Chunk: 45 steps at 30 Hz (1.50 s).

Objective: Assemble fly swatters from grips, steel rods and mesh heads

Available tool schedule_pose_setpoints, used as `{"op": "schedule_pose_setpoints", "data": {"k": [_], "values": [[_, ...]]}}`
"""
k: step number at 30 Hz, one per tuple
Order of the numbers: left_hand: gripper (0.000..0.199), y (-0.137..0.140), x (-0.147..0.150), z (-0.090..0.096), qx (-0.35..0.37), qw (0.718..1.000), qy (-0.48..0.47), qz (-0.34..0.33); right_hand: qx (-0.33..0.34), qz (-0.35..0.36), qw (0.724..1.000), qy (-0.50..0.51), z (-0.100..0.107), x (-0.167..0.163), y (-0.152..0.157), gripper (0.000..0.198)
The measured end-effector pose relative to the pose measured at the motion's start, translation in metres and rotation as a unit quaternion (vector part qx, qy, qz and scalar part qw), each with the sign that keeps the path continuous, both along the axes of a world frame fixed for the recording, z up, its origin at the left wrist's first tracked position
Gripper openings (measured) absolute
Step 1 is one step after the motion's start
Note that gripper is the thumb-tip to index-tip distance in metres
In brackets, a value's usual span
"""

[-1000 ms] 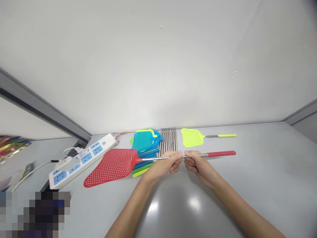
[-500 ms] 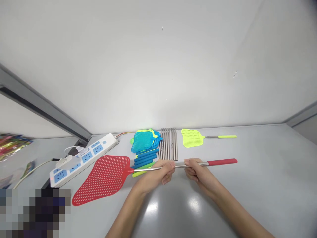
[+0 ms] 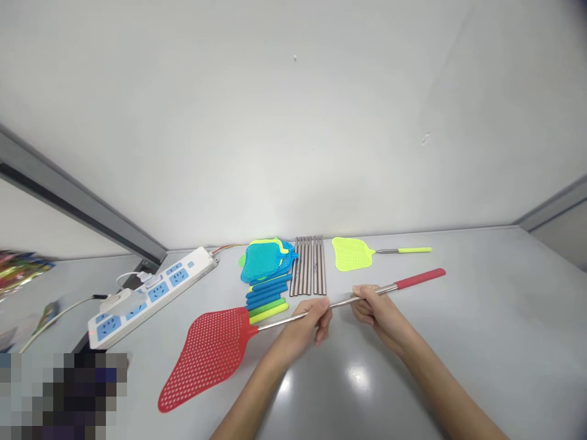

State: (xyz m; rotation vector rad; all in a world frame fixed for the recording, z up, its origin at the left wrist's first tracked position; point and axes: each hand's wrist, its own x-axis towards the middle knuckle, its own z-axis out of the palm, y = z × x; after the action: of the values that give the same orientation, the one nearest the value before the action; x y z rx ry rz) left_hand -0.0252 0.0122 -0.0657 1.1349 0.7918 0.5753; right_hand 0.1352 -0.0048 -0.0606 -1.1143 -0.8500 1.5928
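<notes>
A red fly swatter (image 3: 211, 348) with a metal shaft and a red grip is held above the table, its head at the lower left. My left hand (image 3: 308, 322) is closed around the shaft nearer the head. Farther along, my right hand (image 3: 373, 310) pinches the same shaft just below the red grip. Behind my left hand lie blue, green and yellow handle grips (image 3: 269, 294) in a stack. Beside them several metal rods (image 3: 309, 266) stand in a row, flat on the table.
Blue and yellow-green swatter heads (image 3: 263, 261) are piled near the wall. A yellow fly swatter (image 3: 353, 254) lies at the back right. On the left a white power strip (image 3: 158, 292) has plugs and cables in it. Colourful plastic packets (image 3: 21, 269) lie at the far left.
The red swatter has tilted: its head has dropped and shifted right, while its grip end has risen. Both hands have moved slightly right with it, keeping hold of the shaft.
</notes>
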Motion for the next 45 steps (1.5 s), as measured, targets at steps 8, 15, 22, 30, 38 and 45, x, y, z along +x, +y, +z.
{"op": "schedule_pose_setpoints", "data": {"k": [8, 15, 22, 30, 38, 45], "values": [[0.048, -0.013, 0.008, -0.011, 0.022, 0.999, 0.027, 0.024, -0.013, 0.058, 0.996, 0.069, -0.018, -0.031, -0.016, 0.04], [0.043, -0.009, -0.002, 0.005, -0.039, 0.999, 0.008, 0.011, -0.008, 0.062, 0.997, 0.045, -0.008, -0.024, -0.013, 0.04], [0.041, -0.008, -0.004, 0.018, -0.029, 1.0, 0.003, -0.011, 0.001, 0.058, 0.998, 0.005, -0.002, -0.018, -0.014, 0.042], [0.04, -0.005, -0.017, 0.026, 0.008, 1.0, 0.016, 0.017, -0.002, 0.037, 0.999, -0.024, 0.007, -0.006, -0.012, 0.041], [0.04, -0.004, -0.016, 0.019, -0.004, 1.0, 0.008, 0.021, -0.01, 0.013, 0.999, -0.03, 0.0, 0.0, -0.01, 0.041], [0.042, -0.005, -0.009, -0.002, -0.021, 0.998, 0.018, 0.062, -0.075, -0.001, 0.996, 0.043, -0.019, -0.009, -0.013, 0.038]]}}
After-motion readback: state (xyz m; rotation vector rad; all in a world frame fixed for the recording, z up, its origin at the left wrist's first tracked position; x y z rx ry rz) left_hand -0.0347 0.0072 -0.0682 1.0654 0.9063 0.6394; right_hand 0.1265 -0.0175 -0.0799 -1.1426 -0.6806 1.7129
